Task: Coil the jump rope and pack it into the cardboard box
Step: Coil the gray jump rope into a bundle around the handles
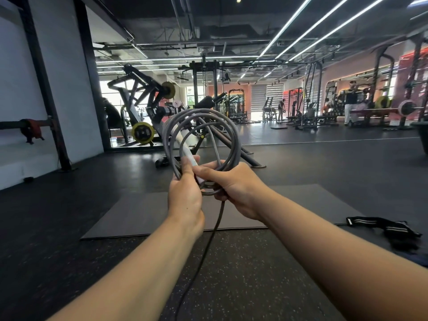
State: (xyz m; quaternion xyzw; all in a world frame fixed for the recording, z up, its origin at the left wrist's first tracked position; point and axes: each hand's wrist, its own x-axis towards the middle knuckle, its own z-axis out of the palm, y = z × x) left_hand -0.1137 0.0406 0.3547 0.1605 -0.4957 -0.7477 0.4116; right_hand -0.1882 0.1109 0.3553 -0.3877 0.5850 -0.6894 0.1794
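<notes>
A grey jump rope point(234, 137) is wound into several loops held upright in front of me. Its white handle point(185, 144) runs diagonally through the coil. My left hand point(185, 193) grips the bottom left of the coil and the handle's lower end. My right hand point(234, 186) clasps the bottom of the loops from the right. A loose tail of rope point(208, 246) hangs from my hands toward the floor and leaves the frame at the bottom. No cardboard box is in view.
A dark mat point(143, 216) lies on the speckled rubber floor below my hands. A black strap with white stripes point(389, 228) lies at the right. A weight machine point(148, 112) stands ahead, racks and people farther back at the right.
</notes>
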